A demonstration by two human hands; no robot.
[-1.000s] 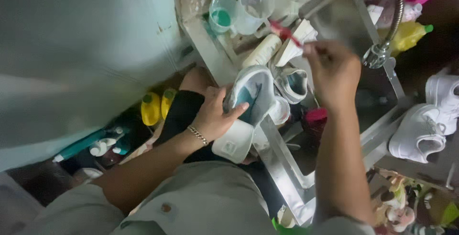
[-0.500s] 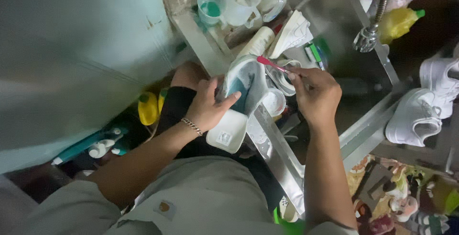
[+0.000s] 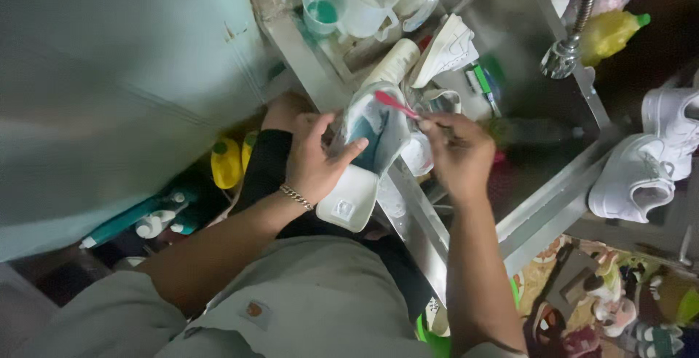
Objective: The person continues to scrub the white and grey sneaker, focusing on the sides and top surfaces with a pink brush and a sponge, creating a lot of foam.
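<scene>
The left hand (image 3: 317, 161) fingers grasp a white shoe (image 3: 368, 150) over the sink (image 3: 561, 176) rim, heel toward the body, while the right hand (image 3: 459, 154) fingers pinch a pink toothbrush (image 3: 395, 103) whose head touches the shoe's upper.

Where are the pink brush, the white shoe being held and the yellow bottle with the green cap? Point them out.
pink brush (image 3: 395, 103), head view, on the middle of its handle.
white shoe (image 3: 351, 196), head view, on its sole near the heel.
yellow bottle (image 3: 608, 34), head view, on its body.
</scene>
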